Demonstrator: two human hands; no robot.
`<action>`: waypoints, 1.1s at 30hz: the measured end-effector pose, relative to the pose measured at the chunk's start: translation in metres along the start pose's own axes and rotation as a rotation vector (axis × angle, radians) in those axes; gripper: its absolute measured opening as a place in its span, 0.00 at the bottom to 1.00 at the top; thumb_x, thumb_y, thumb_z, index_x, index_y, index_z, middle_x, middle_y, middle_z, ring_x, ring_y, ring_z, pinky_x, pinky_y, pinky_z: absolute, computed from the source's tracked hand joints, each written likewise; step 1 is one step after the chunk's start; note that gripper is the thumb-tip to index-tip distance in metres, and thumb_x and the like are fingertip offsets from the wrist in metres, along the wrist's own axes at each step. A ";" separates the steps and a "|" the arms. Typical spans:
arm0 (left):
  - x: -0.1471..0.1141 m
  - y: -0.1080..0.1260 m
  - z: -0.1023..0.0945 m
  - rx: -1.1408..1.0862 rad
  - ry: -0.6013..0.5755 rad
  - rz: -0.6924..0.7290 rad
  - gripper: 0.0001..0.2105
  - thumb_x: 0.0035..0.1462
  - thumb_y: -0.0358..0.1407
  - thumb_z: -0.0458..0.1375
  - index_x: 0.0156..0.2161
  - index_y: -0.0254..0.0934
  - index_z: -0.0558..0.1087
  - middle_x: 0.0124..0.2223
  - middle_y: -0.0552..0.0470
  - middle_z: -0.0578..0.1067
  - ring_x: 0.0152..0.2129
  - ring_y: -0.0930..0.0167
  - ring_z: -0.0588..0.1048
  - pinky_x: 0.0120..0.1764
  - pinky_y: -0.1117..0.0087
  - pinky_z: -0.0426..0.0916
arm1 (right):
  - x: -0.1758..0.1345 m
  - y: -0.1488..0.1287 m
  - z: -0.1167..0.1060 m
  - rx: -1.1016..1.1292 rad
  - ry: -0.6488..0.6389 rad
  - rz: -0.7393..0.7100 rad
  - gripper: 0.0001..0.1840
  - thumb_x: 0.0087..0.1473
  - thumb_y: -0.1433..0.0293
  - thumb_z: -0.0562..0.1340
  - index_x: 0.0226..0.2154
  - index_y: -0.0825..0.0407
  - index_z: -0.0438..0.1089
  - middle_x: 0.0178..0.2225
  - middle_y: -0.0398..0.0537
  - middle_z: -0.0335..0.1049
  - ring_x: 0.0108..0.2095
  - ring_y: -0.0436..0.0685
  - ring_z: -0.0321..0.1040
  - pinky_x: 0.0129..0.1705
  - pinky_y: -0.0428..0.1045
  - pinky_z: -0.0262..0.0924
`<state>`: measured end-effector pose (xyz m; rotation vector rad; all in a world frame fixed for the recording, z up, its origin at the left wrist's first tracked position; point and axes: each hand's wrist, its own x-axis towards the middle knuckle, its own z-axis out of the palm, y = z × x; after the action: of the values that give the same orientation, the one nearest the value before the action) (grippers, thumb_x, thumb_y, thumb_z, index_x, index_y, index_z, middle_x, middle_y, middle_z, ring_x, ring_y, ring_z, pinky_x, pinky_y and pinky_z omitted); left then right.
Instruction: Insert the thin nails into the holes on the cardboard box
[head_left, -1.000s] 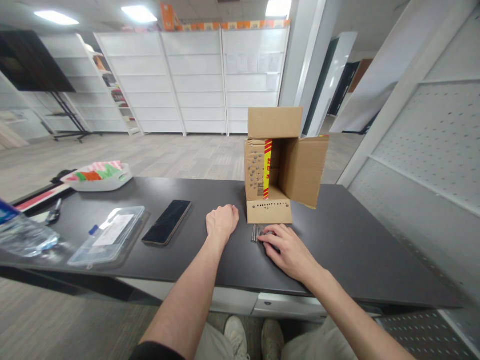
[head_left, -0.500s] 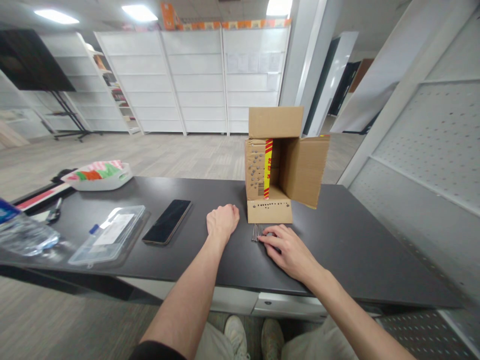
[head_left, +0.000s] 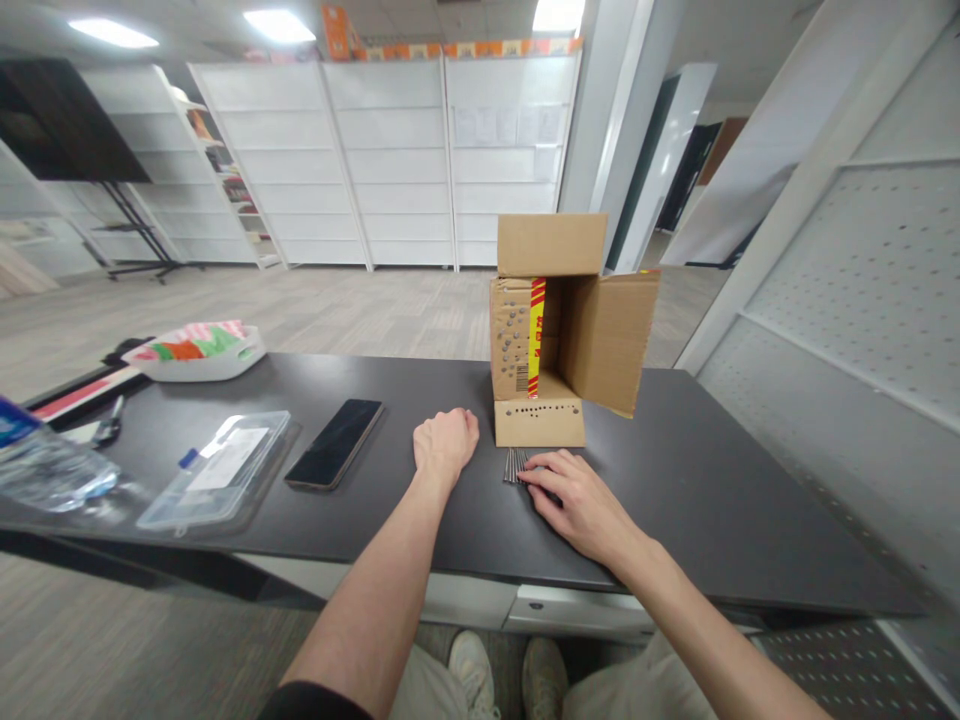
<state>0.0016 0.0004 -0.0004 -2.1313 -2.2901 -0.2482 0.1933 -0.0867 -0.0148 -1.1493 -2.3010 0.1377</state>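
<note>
Closed into a fist, my left hand (head_left: 445,440) rests on the dark table, left of the box, with its palm side hidden. My right hand (head_left: 576,500) lies low over the table with bent, parted fingers. Its fingertips touch the right side of a small row of thin metal nails (head_left: 513,466). These nails lie side by side just in front of the cardboard box (head_left: 513,330). The box stands with its opening towards me and its flaps spread. Grey nail heads dot its left flap, and a row of small dark holes runs across the bottom flap (head_left: 538,430).
A black phone (head_left: 334,445) and a clear plastic case (head_left: 217,475) lie left of my left hand. Farther left are a water bottle (head_left: 52,465) and a white basket (head_left: 202,366) with colourful packets. A pegboard wall (head_left: 862,300) stands at the right.
My right fingertips have shifted very slightly at the nails. My left hand, the box and the other things stay where they were.
</note>
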 end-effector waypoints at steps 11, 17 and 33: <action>0.000 0.000 -0.001 0.011 0.004 0.003 0.24 0.61 0.43 0.39 0.38 0.36 0.77 0.36 0.38 0.77 0.36 0.59 0.77 0.39 0.61 0.68 | -0.001 0.001 0.000 0.049 0.007 -0.001 0.15 0.56 0.75 0.56 0.45 0.49 0.70 0.43 0.50 0.70 0.43 0.56 0.65 0.46 0.55 0.62; 0.000 0.001 -0.001 0.007 -0.004 -0.007 0.25 0.61 0.44 0.39 0.39 0.35 0.77 0.36 0.38 0.77 0.36 0.60 0.77 0.39 0.63 0.67 | -0.002 0.002 0.002 0.114 0.027 0.000 0.16 0.56 0.76 0.55 0.45 0.49 0.69 0.44 0.51 0.68 0.45 0.56 0.66 0.48 0.55 0.64; 0.001 -0.001 0.002 -0.014 0.011 0.002 0.24 0.61 0.44 0.40 0.38 0.35 0.77 0.36 0.38 0.77 0.36 0.60 0.77 0.39 0.62 0.67 | -0.003 0.002 0.001 0.173 0.004 0.013 0.16 0.55 0.77 0.53 0.44 0.50 0.69 0.45 0.52 0.67 0.45 0.56 0.65 0.49 0.54 0.63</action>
<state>0.0004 0.0016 -0.0027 -2.1334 -2.2865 -0.2766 0.1950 -0.0879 -0.0179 -1.0755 -2.2296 0.3330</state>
